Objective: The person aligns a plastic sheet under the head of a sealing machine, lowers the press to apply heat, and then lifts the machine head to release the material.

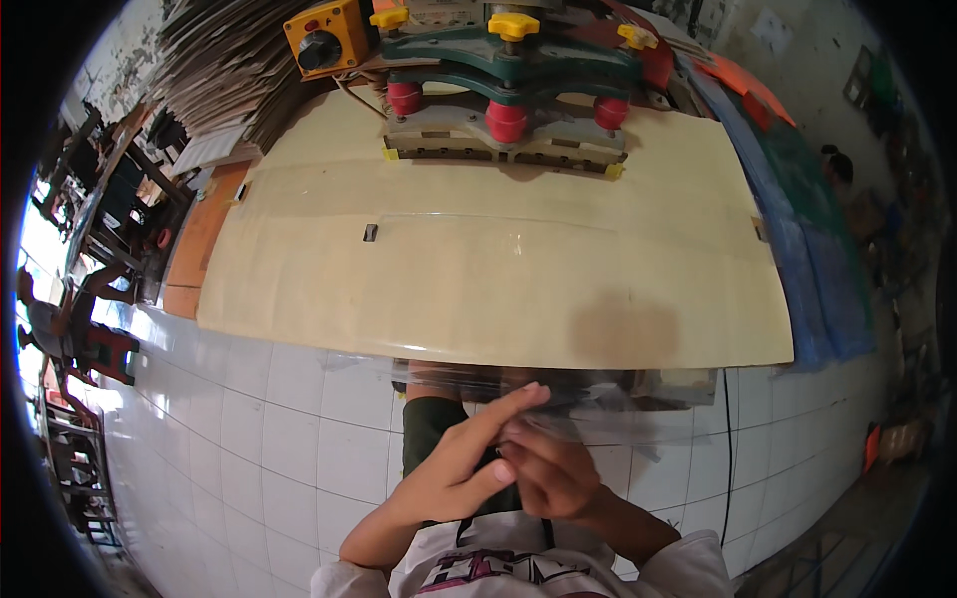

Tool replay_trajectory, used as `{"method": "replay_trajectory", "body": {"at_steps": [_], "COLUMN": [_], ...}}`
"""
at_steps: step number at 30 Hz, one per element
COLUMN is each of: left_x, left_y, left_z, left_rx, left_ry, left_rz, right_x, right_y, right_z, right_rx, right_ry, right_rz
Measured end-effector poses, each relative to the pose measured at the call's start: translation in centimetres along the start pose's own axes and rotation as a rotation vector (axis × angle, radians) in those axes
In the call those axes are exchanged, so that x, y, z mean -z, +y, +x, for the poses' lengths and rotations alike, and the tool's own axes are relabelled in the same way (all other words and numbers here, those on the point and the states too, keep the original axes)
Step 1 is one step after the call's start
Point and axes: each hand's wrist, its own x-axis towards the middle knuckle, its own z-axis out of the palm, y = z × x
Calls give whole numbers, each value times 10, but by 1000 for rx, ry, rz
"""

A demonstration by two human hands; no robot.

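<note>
My left hand (469,448) is in front of the table's near edge, its fingers stretched out and its thumb apart. It overlaps my right hand (553,473), whose fingers are bent inward. What the right fingers hold, if anything, is hidden. Just beyond both hands, clear plastic film (598,402) lies crumpled along the edge, close to the right fingertips. A thin clear sheet (498,234) rests flat on the cream tabletop (299,289), with a small dark piece (371,232) at its left end.
Over the far side of the table stands a green machine head (588,65) with yellow knobs and red feet. An orange control box (324,40) is beside it. Stacked cardboard sheets (224,75) rise at far left; blue sheeting (812,269) hangs at right. Someone sits (60,319) at far left.
</note>
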Motion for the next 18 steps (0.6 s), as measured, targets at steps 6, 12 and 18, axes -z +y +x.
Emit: {"method": "replay_trajectory", "body": {"at_steps": [6,12,18], "left_x": [14,27,25], "left_y": [-6,-13,-14], "left_z": [-30,-44,-40], "left_rx": [99,46,53], "left_ry": [285,496,642], "left_rz": [-156,-56,-163], "right_x": [-1,40,90], "right_y": [5,48,47], "right_z": [-19,-97,-69], "right_rx": [-75,-766,-797], "right_ry": [-72,47,194], "right_rz": [223,709,889]}}
